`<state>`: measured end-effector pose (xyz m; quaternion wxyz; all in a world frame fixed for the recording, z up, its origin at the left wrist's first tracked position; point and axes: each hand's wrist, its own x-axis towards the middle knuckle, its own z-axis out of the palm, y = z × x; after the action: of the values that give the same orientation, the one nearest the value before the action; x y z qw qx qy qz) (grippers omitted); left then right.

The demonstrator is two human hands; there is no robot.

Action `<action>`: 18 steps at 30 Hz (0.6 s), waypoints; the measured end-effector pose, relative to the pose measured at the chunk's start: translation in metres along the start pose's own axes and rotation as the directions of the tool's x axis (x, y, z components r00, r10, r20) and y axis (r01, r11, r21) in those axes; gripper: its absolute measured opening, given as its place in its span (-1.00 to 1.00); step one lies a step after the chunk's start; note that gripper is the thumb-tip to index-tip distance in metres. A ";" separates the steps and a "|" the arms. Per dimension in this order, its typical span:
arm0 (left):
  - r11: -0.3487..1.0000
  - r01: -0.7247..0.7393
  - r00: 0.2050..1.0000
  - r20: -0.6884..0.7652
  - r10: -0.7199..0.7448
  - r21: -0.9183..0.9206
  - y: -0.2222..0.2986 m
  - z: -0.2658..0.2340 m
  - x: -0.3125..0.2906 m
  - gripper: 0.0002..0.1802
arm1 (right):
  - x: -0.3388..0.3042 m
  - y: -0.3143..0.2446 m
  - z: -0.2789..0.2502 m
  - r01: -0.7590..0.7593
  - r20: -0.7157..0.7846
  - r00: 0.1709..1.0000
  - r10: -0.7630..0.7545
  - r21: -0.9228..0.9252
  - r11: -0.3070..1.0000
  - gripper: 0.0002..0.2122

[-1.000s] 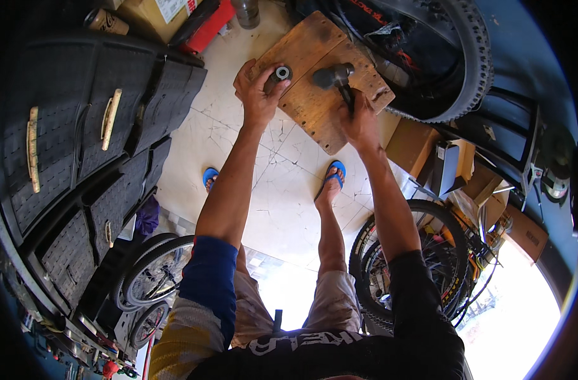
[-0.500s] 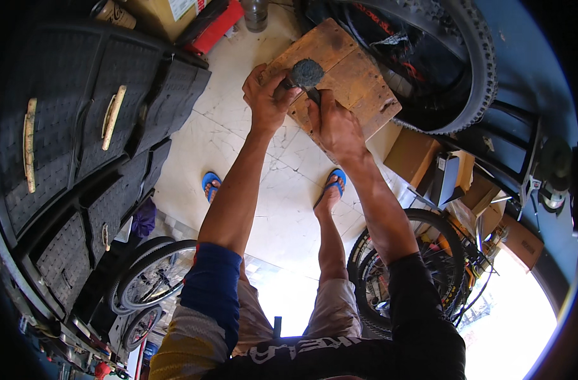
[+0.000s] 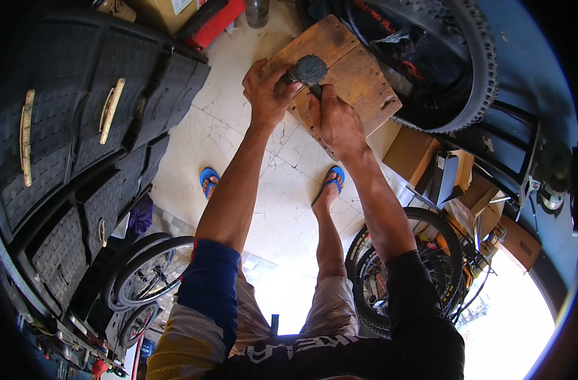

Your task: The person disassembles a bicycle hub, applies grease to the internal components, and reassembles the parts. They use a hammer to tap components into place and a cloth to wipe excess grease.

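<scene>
Wooden worktop [image 3: 357, 77] far; right grip [image 3: 339, 123] clamped on black mallet [image 3: 310, 69]; left grip [image 3: 267, 96] clamped on dark part [image 3: 286, 78], mostly hidden.

Large pale capitals curve across the front of the dark shirt [image 3: 339, 356]. At the top left, a white label [image 3: 180, 6] with fine print, too small to read, sits on a yellowish carton [image 3: 159, 16]. Red lettering marks a dark part [image 3: 375, 18] inside the big knobby tyre [image 3: 488, 71] at the upper right. Yellow characters run along the sidewall of the wheel [image 3: 455, 266] at the lower right. Near it, a brown box [image 3: 518, 242] bears one short dark word, blurred, and a dark box [image 3: 442, 180] carries a small pale label.
</scene>
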<state>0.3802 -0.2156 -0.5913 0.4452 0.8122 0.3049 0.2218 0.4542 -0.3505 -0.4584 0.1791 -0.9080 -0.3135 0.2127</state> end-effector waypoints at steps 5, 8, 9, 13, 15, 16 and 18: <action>0.999 -0.025 1.000 -0.006 0.025 0.034 0.000 -0.001 0.001 -0.48 | -0.006 -0.004 -0.015 -0.035 -0.074 0.996 0.039 0.056 0.998 -0.70; 0.992 -0.061 0.998 -0.025 0.064 0.110 -0.003 -0.004 0.000 -0.43 | -0.016 -0.024 -0.035 -0.015 -0.102 0.994 0.024 0.092 0.996 -0.70; 0.991 -0.071 0.997 -0.034 0.075 0.112 -0.003 -0.004 0.000 -0.44 | -0.017 -0.030 -0.041 -0.023 -0.082 0.996 0.031 0.093 0.995 -0.70; 0.993 -0.088 0.996 -0.024 0.090 0.081 -0.001 -0.001 0.003 -0.47 | -0.012 -0.016 -0.017 -0.003 -0.029 1.000 0.003 0.032 0.999 -0.69; 0.999 -0.040 0.999 -0.011 0.040 0.021 -0.007 0.000 -0.002 -0.48 | -0.002 -0.007 -0.006 -0.049 0.045 0.998 0.049 -0.002 0.999 -0.69; 1.000 -0.020 1.000 -0.004 0.020 -0.008 -0.009 0.001 -0.002 -0.48 | 0.002 -0.003 -0.003 -0.070 0.078 0.994 0.071 -0.019 0.997 -0.69; 0.998 -0.033 0.999 -0.003 0.033 0.053 -0.003 0.000 -0.001 -0.46 | 0.000 -0.008 -0.009 -0.071 0.041 0.997 0.070 0.012 0.997 -0.69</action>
<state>0.3784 -0.2146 -0.5937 0.4194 0.8282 0.2979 0.2225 0.4548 -0.3466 -0.4467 0.1711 -0.9128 -0.2833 0.2392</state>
